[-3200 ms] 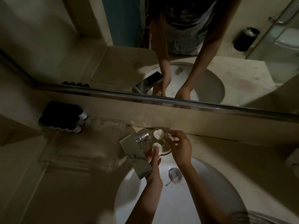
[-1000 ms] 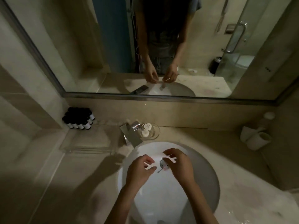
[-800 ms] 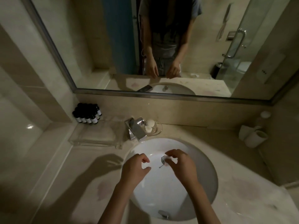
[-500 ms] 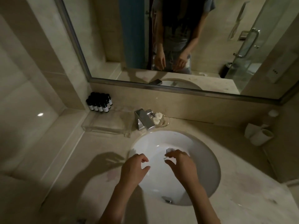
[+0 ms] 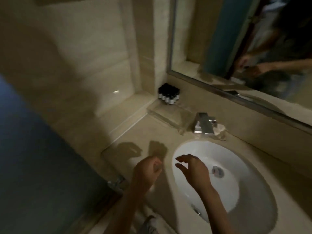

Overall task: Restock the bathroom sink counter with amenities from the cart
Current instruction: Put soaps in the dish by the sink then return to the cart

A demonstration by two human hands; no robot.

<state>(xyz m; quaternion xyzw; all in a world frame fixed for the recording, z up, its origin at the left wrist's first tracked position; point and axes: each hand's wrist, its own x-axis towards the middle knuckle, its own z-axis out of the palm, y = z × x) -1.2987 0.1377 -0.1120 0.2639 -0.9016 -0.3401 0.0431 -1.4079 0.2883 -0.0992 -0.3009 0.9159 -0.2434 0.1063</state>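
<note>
Bottles [image 5: 168,93], small and dark with pale bands, stand bunched in the far corner of the table [image 5: 128,132], well beyond both your grips. Your left grip [image 5: 146,171] hovers over the table just left of the sink [image 5: 199,149]. Its fingers are curled inward, and the blur hides whether they pinch anything, so I cannot tell if it holds something. Your right grip [image 5: 194,171] hangs over the left part of the sink, just right of the left grip and apart from it. Its fingers are loosely bent and spread, holding nothing. The drain [image 5: 217,172] lies just right of the right grip, down in the sink. Beyond the right grip, at the far rim of the sink, stands the square metal tap [image 5: 203,123]. Just beside the tap's right side sits a clear dish [image 5: 220,131] with pale lumps in it, too blurred to name. A clear tray [image 5: 168,115] lies on the table between the tap and the bottles, beyond the left grip. Two shadows [image 5: 131,149] of your hands fall on the table just ahead of the left grip. A mirror [image 5: 236,48] runs along the wall past the tap. Far left of the left grip, a blue panel [image 5: 33,166] fills the edge of view.
</note>
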